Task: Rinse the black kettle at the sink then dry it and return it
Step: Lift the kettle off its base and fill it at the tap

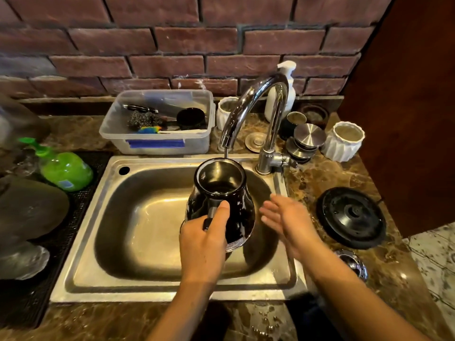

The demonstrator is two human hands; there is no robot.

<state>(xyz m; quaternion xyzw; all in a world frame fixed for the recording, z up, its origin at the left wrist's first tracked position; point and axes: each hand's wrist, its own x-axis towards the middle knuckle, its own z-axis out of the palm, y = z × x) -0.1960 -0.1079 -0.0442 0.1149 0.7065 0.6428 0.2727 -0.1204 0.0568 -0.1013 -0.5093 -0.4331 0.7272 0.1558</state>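
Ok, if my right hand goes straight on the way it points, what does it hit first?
Probably the kettle: the open right hand points up-left at its side, a small gap between them. Depth is unclear from one view.

Kitchen, sink corner: steel sink (81,242) w/ chrome tap (248,102) set in brown marble bench (364,173), brick wall (172,40) behind. Tub (197,143) of scrubbers, green soap btl (66,169), pump btl (286,67) & white jar (344,141) around it.
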